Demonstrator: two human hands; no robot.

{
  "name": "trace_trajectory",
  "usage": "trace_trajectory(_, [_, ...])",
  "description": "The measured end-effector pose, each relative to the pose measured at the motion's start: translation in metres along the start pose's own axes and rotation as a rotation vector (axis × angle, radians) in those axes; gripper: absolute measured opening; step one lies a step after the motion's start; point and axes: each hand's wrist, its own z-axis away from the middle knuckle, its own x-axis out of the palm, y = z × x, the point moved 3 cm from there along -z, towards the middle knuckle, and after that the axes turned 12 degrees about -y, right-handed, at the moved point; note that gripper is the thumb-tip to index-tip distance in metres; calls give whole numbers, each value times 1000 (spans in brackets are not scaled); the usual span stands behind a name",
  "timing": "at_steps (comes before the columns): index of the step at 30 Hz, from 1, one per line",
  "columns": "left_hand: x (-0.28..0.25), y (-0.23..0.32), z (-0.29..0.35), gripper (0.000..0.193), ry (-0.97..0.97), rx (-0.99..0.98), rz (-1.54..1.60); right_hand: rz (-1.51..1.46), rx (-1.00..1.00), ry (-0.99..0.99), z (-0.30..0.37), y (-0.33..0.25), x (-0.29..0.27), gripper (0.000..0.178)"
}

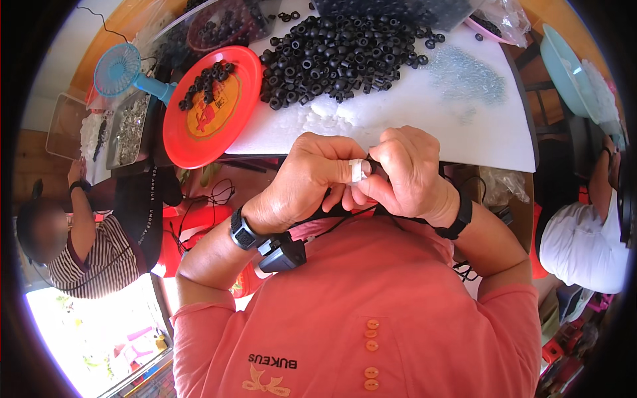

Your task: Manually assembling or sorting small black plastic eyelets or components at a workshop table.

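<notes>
My left hand (pixel 313 174) and my right hand (pixel 410 169) meet in front of my chest, just off the table's near edge. Both are closed in a pinch around a small black part (pixel 375 163), mostly hidden by the fingers. White tape (pixel 357 171) wraps my left thumb. Beyond my hands lies a large pile of small black ring-shaped plastic parts (pixel 338 56) on a white tabletop (pixel 424 129). A red round tray (pixel 232 132), left of the pile, bears several similar black parts (pixel 209 83). Small clear pieces (pixel 468 73), perhaps rings or springs, are spread to the right.
A blue fan (pixel 119 69) stands at the far left, near a bin of shiny metal pieces (pixel 129 126). Clear tubs of black parts (pixel 222 26) sit at the back. A light-blue basin (pixel 564 73) is at the right. People in a striped shirt (pixel 99 265) and white shirt (pixel 584 245) sit either side.
</notes>
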Motion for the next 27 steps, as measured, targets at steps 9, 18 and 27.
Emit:
trace_trajectory(9, [-4,-1,7,24,7,-25,-22,-55,35,-42,3,-11,11,30])
trace_trajectory(18, [-62,73,66,19,865,309,-563,293,450,-160,-19,55,-39,35])
trace_trajectory(27, [-33,45,6,56,781,548,-1541,581,432,-443,-32,90,-30,40])
